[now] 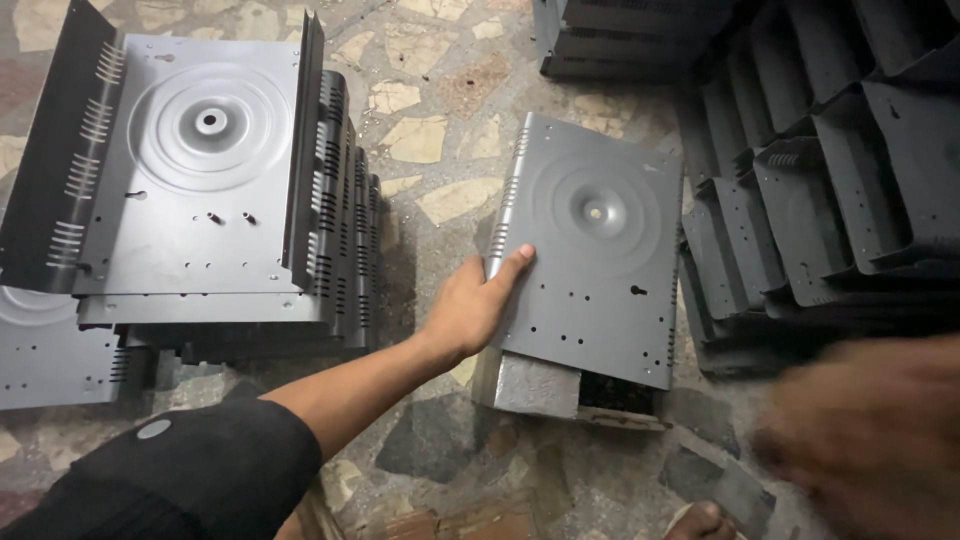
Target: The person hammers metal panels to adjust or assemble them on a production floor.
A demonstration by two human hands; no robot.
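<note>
My left hand [478, 300] grips the left edge of a grey sheet-metal panel [600, 270] with a round embossed centre, slots along its side and small holes. The panel lies flange-down over a metal block [535, 385] on the stone floor. My right hand [875, 440] is at the lower right, blurred by motion, close to the camera; I cannot tell whether it holds anything. It is to the right of the panel and apart from it.
A stack of similar panels [200, 170] lies at the left, flanges up. More dark panels are piled at the right [830, 190] and at the top [630, 40]. A toe [700, 520] shows at the bottom edge. The floor is patterned stone [430, 130].
</note>
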